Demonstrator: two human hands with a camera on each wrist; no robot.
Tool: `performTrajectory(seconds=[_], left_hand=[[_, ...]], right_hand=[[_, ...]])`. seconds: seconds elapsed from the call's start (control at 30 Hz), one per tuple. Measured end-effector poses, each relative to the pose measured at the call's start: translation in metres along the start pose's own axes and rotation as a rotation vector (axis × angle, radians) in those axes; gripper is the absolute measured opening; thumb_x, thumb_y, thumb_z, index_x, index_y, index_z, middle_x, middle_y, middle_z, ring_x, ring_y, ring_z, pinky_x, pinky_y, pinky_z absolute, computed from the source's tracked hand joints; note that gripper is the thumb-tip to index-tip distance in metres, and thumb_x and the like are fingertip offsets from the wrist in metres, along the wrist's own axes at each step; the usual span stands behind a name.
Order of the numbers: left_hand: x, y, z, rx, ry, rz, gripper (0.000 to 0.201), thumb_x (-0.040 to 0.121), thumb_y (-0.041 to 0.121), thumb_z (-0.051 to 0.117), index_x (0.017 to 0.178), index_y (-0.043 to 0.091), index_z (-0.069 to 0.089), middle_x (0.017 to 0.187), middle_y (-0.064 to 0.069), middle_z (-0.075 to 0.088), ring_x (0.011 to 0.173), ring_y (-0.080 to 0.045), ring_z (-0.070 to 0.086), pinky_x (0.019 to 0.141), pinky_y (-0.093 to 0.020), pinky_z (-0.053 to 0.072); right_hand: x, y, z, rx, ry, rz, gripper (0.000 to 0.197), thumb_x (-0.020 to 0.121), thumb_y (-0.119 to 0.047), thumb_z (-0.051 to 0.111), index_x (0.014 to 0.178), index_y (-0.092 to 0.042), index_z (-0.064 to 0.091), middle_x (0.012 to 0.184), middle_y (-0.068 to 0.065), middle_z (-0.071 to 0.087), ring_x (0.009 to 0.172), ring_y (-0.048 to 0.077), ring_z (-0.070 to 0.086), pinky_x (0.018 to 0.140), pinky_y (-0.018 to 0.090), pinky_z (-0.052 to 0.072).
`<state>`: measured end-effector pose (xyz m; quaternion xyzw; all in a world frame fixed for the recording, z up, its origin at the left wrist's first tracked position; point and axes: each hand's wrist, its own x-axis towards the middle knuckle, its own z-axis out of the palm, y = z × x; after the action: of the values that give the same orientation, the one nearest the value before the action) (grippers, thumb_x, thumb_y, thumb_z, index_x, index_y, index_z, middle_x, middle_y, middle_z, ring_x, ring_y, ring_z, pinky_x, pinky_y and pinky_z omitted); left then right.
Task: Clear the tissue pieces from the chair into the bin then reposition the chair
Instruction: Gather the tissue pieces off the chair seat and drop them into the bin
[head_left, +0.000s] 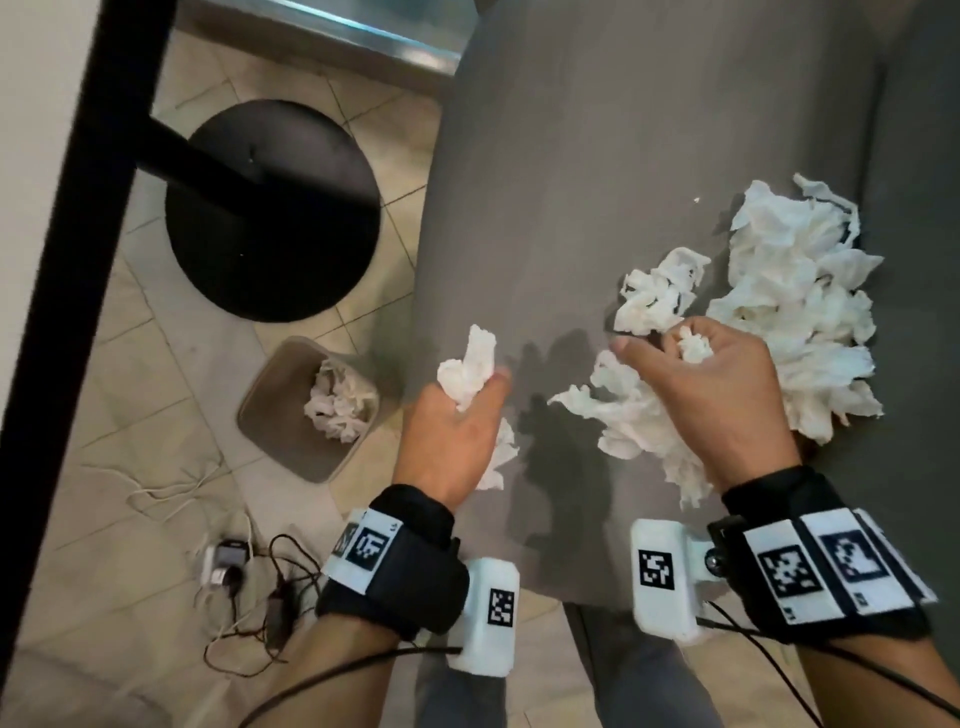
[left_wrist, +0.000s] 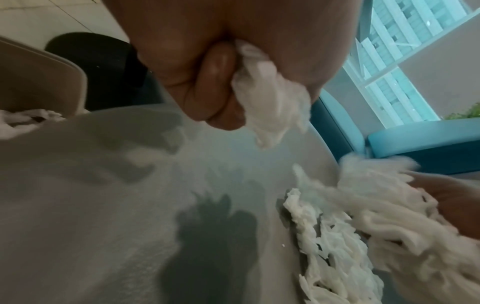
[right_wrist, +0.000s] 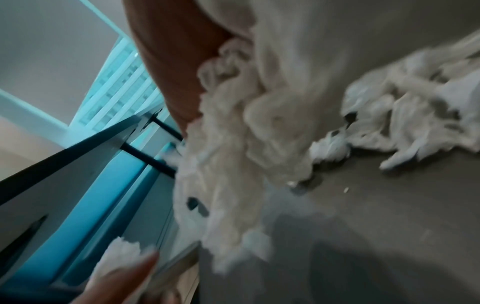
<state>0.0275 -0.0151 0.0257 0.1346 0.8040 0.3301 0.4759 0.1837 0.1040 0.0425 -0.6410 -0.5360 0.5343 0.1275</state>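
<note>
Head view alone takes in the whole layout: the grey chair (head_left: 597, 182) seat, the beige bin (head_left: 270, 410) on the tiled floor just left of it with crumpled tissue already inside, and a black round table base (head_left: 270, 208) beyond the bin. On the seat a large heap of tissue pieces (head_left: 800, 312) lies at the right. The left hand (head_left: 449, 441) is curled tight round a tissue wad (head_left: 467, 371) above the seat's left edge. The right hand (head_left: 701, 395) is closed on a trailing tissue clump (head_left: 631, 415) beside the heap. Left wrist view adds the curled fingers (left_wrist: 218, 82) from below, pinching tissue against the palm. Right wrist view, blurred, shows the clump hanging from the hand above the seat, and a window (right_wrist: 116, 82) behind.
</note>
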Motion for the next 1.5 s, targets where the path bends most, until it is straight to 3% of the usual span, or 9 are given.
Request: performTrajectory(seconds=[0.17, 0.3, 0.43, 0.6, 0.83, 1.0, 1.13, 1.3, 1.5], left_hand=[[-0.004, -0.023, -0.028, 0.030, 0.101, -0.006, 0.069, 0.093, 0.071, 0.027, 0.060, 0.016, 0.053, 0.052, 0.007, 0.050, 0.054, -0.011, 0.050, 0.062, -0.026, 0.040], [-0.009, -0.055, -0.056, -0.038, 0.204, -0.062, 0.057, 0.102, 0.054, 0.030, 0.058, 0.021, 0.045, 0.050, 0.008, 0.041, 0.051, -0.008, 0.041, 0.054, -0.022, 0.034], [-0.006, -0.112, -0.092, -0.072, 0.300, -0.094, 0.018, 0.101, 0.019, 0.050, 0.106, 0.013, 0.066, 0.092, 0.006, 0.064, 0.092, -0.013, 0.057, 0.075, -0.018, 0.038], [-0.001, -0.174, -0.127, -0.033, 0.416, -0.127, 0.024, 0.092, 0.010, 0.049, 0.105, 0.013, 0.068, 0.095, -0.003, 0.069, 0.095, -0.025, 0.063, 0.074, -0.025, 0.040], [0.045, -0.223, -0.162, -0.149, 0.575, -0.203, 0.026, 0.093, 0.047, 0.054, 0.089, 0.024, 0.068, 0.090, -0.001, 0.068, 0.088, -0.021, 0.061, 0.077, -0.026, 0.042], [0.083, -0.250, -0.176, -0.129, 0.565, -0.211, 0.041, 0.081, 0.039, 0.057, 0.113, 0.014, 0.066, 0.111, -0.007, 0.069, 0.107, -0.029, 0.063, 0.092, -0.035, 0.047], [0.106, -0.259, -0.184, 0.021, 0.453, -0.249, 0.037, 0.087, 0.024, 0.060, 0.122, 0.015, 0.057, 0.122, -0.008, 0.063, 0.114, -0.029, 0.058, 0.090, -0.029, 0.041], [0.123, -0.273, -0.192, 0.049, 0.329, -0.248, 0.082, 0.063, 0.041, 0.071, 0.139, 0.025, 0.045, 0.135, -0.005, 0.056, 0.118, -0.025, 0.058, 0.098, -0.047, 0.051], [0.110, -0.273, -0.191, -0.006, 0.295, -0.294, 0.075, 0.071, 0.036, 0.074, 0.140, 0.026, 0.047, 0.136, 0.001, 0.055, 0.121, -0.024, 0.058, 0.103, -0.048, 0.048]], right_hand=[[-0.015, -0.009, 0.049, -0.070, -0.209, -0.028, 0.031, 0.077, -0.008, 0.069, 0.063, -0.021, 0.045, 0.058, -0.001, 0.040, 0.056, 0.016, 0.036, 0.058, 0.030, 0.035], [-0.032, -0.010, 0.106, -0.079, -0.405, -0.044, 0.033, 0.080, 0.001, 0.057, 0.065, -0.025, 0.045, 0.060, -0.002, 0.040, 0.056, 0.016, 0.037, 0.057, 0.034, 0.035], [-0.052, -0.010, 0.173, -0.177, -0.589, -0.170, 0.029, 0.079, -0.001, 0.052, 0.068, -0.027, 0.044, 0.074, -0.002, 0.048, 0.068, 0.016, 0.046, 0.065, 0.038, 0.042], [-0.066, -0.001, 0.250, -0.250, -0.628, -0.270, 0.023, 0.086, 0.006, 0.050, 0.085, -0.016, 0.053, 0.093, -0.003, 0.058, 0.084, 0.011, 0.053, 0.068, 0.009, 0.041], [-0.052, 0.039, 0.349, -0.257, -0.517, -0.145, 0.017, 0.096, -0.025, 0.055, 0.107, -0.013, 0.059, 0.111, 0.008, 0.066, 0.105, 0.028, 0.061, 0.095, 0.040, 0.047], [-0.039, 0.066, 0.390, -0.099, -0.484, 0.092, 0.025, 0.085, -0.030, 0.067, 0.104, -0.015, 0.065, 0.119, 0.005, 0.066, 0.113, 0.025, 0.059, 0.100, 0.038, 0.044], [-0.025, 0.076, 0.410, 0.036, -0.511, 0.215, 0.024, 0.085, -0.017, 0.067, 0.108, -0.015, 0.065, 0.122, 0.004, 0.061, 0.109, 0.021, 0.056, 0.081, 0.026, 0.041], [-0.011, 0.079, 0.417, 0.036, -0.642, 0.264, 0.050, 0.085, -0.041, 0.065, 0.133, -0.029, 0.056, 0.140, 0.002, 0.054, 0.125, 0.021, 0.053, 0.105, 0.033, 0.038], [-0.016, 0.086, 0.399, -0.037, -0.625, 0.209, 0.057, 0.092, -0.025, 0.060, 0.146, -0.025, 0.044, 0.155, 0.005, 0.039, 0.139, 0.024, 0.041, 0.115, 0.038, 0.034]])
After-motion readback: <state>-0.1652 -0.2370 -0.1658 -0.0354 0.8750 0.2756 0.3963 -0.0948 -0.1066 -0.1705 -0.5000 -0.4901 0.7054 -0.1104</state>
